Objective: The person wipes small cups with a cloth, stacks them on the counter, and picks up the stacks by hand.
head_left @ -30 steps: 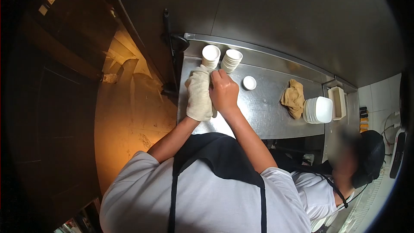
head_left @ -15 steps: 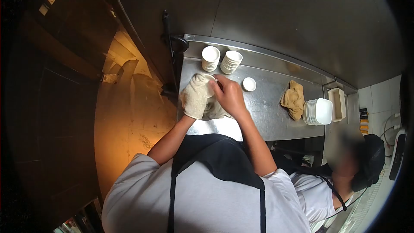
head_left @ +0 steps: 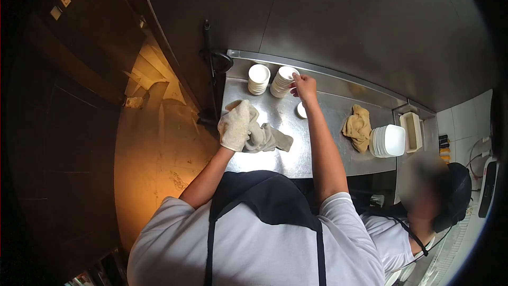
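A pale cloth (head_left: 263,137) wraps over my left hand (head_left: 236,126), which is closed on it above the metal counter; the cloth's loose end lies to the right. Most of the fingers are hidden under the fabric. My right hand (head_left: 304,87) reaches to the right-hand stack of small white bowls (head_left: 282,88), its fingertips pinching the rim of the top bowl (head_left: 288,72). To the left stands a second stack of small white bowls (head_left: 258,81). A single small white bowl (head_left: 301,110) sits below my right wrist, partly covered by the forearm.
A crumpled tan cloth (head_left: 357,128) and a stack of square white plates (head_left: 389,141) are on the right of the counter (head_left: 344,103). Beyond them lies a long cream container (head_left: 411,131). A co-worker (head_left: 394,233) in a dark cap is close by on the right.
My right hand has moved from the bowl at my left hand up to the right-hand stack. That bowl is no longer in the cloth, and the right stack looks taller.
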Tool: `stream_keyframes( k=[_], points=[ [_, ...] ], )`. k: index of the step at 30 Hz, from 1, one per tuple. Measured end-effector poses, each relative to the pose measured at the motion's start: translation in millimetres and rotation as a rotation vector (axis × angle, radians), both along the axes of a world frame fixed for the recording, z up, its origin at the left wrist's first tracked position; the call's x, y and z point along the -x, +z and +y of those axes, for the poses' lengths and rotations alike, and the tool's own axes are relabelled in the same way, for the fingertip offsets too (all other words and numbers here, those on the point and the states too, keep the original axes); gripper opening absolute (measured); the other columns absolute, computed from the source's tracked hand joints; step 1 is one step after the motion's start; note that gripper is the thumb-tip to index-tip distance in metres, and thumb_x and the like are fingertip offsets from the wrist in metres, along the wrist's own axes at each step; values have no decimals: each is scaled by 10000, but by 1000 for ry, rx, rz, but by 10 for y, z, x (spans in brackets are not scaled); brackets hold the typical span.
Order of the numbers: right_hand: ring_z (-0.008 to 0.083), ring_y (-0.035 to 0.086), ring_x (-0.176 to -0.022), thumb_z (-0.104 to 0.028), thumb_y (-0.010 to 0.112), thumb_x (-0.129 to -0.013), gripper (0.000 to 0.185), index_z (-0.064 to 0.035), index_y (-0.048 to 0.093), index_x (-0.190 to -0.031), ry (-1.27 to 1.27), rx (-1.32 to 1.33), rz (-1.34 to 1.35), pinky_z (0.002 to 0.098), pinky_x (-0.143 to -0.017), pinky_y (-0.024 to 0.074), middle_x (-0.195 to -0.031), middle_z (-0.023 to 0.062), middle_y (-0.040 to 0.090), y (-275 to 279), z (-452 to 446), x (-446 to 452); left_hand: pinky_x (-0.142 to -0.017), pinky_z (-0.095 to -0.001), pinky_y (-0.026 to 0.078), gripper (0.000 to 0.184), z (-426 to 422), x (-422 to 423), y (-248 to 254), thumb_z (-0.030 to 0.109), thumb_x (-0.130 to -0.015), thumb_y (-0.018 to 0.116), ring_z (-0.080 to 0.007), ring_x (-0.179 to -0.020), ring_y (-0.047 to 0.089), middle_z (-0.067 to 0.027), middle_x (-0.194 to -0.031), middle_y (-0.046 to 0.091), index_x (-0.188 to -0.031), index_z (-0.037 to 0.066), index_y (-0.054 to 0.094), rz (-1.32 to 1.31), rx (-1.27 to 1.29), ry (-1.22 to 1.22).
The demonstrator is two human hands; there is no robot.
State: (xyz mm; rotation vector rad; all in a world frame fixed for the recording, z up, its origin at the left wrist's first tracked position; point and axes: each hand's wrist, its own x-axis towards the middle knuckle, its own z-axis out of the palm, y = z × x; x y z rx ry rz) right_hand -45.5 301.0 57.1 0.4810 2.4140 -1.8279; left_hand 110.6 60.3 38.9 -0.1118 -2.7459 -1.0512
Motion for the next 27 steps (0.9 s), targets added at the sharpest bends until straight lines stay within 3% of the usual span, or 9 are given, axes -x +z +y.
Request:
stream_keyframes(
  k=[4,7,10,11,14,16,19,22,27],
  points=[
    [129,609,-504,-358,617,-1037,391,12,688,-1143,-99,-36,94,288,-430,429,-719,111,710,158,49,-167,-801,-428,548,172,-39,39,-88,115,-989,520,-334,-920,688,-194,-1033,689,-1127,31,580,-44,-115,34],
    [218,664,-553,-367,654,-1004,383,-7,729,-1115,-128,-181,174,347,-500,500,-757,123,740,-90,265,-193,-805,-407,543,186,-119,60,-236,155,-1024,475,-286,-914,682,-163,-1012,684,-1108,34,590,-81,-14,55],
    [307,727,-687,-344,704,-933,333,-44,771,-1062,-46,-863,408,440,-641,569,-824,132,764,-424,477,-434,-785,-403,545,173,-93,50,-287,155,-1023,484,-290,-908,693,-158,-974,692,-1090,37,594,-114,-388,61],
    [377,718,-829,-315,761,-865,279,-65,791,-984,-12,-869,304,485,-741,574,-899,156,759,-488,495,-544,-783,-394,541,181,-82,34,-256,165,-1028,479,-281,-904,691,-150,-966,688,-1078,38,598,-117,-435,57],
    [365,699,-851,-274,771,-848,229,-57,790,-920,133,-1125,442,467,-774,571,-900,155,738,-766,575,-884,-794,-348,521,251,-37,17,-133,217,-1051,444,-228,-889,669,-116,-957,662,-1033,34,615,-138,-433,54],
    [358,696,-871,-252,762,-850,201,-55,793,-875,155,-1116,384,459,-777,573,-920,148,742,-934,603,-981,-793,-343,519,251,27,91,-493,215,-1051,444,-229,-885,667,-112,-946,663,-1028,32,614,-222,-699,102],
    [345,684,-832,-203,750,-833,167,-44,770,-785,184,-1103,438,461,-749,569,-885,147,727,-956,601,-1065,-797,-346,518,293,8,42,-256,251,-1064,445,-216,-887,666,-97,-931,680,-1020,39,642,-110,-296,-7],
    [336,673,-790,-169,748,-801,157,-29,733,-729,253,-1154,513,462,-721,563,-833,155,703,-962,619,-1100,-808,-351,516,273,52,27,-206,247,-1055,464,-212,-891,664,-98,-948,688,-1021,43,642,-120,-327,-38],
    [333,669,-751,-146,743,-769,144,-25,691,-710,363,-1241,604,458,-709,562,-757,162,666,-1039,654,-1140,-829,-352,512,347,164,40,-30,295,-1058,452,-220,-911,674,-103,-971,715,-993,35,673,-416,-847,177]
  ],
)
